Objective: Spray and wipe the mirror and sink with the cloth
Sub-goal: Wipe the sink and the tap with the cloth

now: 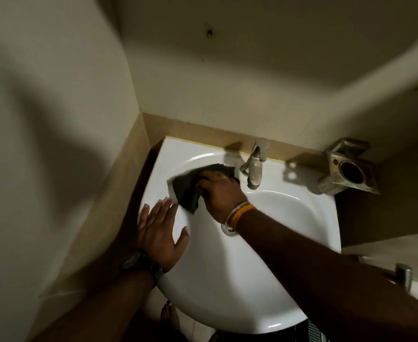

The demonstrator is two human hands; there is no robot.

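The dark cloth (190, 187) is spread against the upper-left inner wall of the white sink (227, 292), just left of the metal tap (253, 166), and is bunched at its right end under the right hand (219, 193). The grip of that hand is closed: the fingers are curled down over the cloth and it is pressed to the porcelain. The left hand (159, 230) is laid flat on the left rim of the sink, fingers straight and spread, nothing held; by the look of it the body is being steadied there. The drain (227, 229) is partly hidden behind the right wrist, where a bangle and an orange band are worn. A metal holder (346, 166) is fixed to the wall at the right of the sink. No mirror and no spray bottle can be seen, so how far the mirror part of the task has got cannot be told.

Judged from this, the basin is being wiped. The knuckles are close to the tap, so it could be knocked on a rightward stroke. The loose lower corner of the cloth is not under the hand and could fold over, leaving streaks. A wet rim could let the flat left hand slide, since nothing is gripped there
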